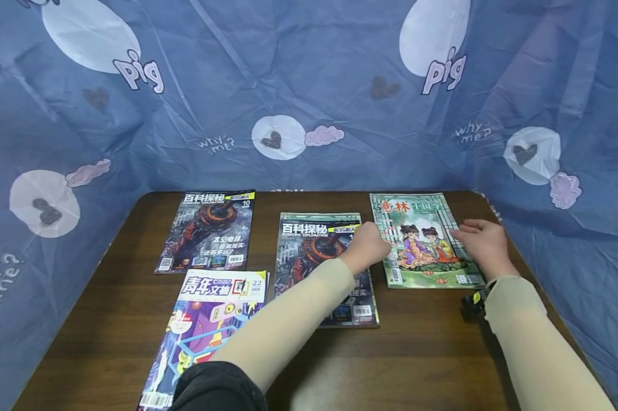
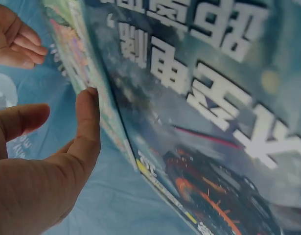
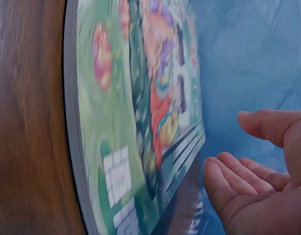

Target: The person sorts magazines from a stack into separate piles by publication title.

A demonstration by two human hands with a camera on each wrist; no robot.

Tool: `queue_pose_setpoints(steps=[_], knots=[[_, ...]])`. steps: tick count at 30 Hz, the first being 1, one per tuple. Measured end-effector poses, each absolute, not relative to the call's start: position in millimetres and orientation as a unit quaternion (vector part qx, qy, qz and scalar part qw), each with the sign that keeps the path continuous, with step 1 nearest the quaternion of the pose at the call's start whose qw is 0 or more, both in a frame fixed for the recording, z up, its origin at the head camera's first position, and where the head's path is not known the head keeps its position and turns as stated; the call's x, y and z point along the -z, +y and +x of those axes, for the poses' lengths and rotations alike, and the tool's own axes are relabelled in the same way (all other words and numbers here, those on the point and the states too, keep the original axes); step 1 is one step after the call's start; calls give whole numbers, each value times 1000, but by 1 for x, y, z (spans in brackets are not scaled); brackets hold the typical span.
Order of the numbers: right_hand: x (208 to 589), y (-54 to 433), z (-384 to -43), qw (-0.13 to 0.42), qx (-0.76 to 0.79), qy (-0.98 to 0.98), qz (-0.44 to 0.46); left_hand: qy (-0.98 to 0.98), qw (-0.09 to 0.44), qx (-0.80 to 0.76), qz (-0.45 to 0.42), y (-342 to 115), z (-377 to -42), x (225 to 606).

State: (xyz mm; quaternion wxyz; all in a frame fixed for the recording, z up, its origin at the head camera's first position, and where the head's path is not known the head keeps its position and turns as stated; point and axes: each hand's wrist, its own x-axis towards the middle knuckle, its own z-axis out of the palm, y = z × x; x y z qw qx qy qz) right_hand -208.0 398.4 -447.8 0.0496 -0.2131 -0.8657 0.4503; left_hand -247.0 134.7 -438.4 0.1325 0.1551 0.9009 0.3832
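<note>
A green comic-covered magazine (image 1: 425, 245) lies flat at the right of the table. My left hand (image 1: 366, 246) is at its left edge, over the right side of a dark space-covered magazine (image 1: 301, 257). In the left wrist view, thumb and index finger stand apart, with the index fingertip (image 2: 89, 95) right at the green magazine's edge. Beside the right edge is my right hand (image 1: 480, 242), its fingers relaxed. The right wrist view shows that hand's fingers (image 3: 228, 171) and thumb apart, with nothing between them.
Another dark space-covered magazine (image 1: 206, 231) lies at the back left. In front of it is a purple magazine (image 1: 206, 325), partly covered by my left sleeve. The middle dark magazine rests on a green-edged one. Blue printed cloth (image 1: 298, 74) surrounds the brown table (image 1: 108, 325).
</note>
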Motion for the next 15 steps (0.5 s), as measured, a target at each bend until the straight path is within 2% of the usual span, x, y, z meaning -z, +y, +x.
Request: queue_pose_setpoints(steps=[8,15], knots=[[440,366,-203,56,-465,-860,-202,876,127,-436,164,111,-240,434],[433,337,-195,75,-493,-853,-152,848,106,-491,170,83,-229,427]])
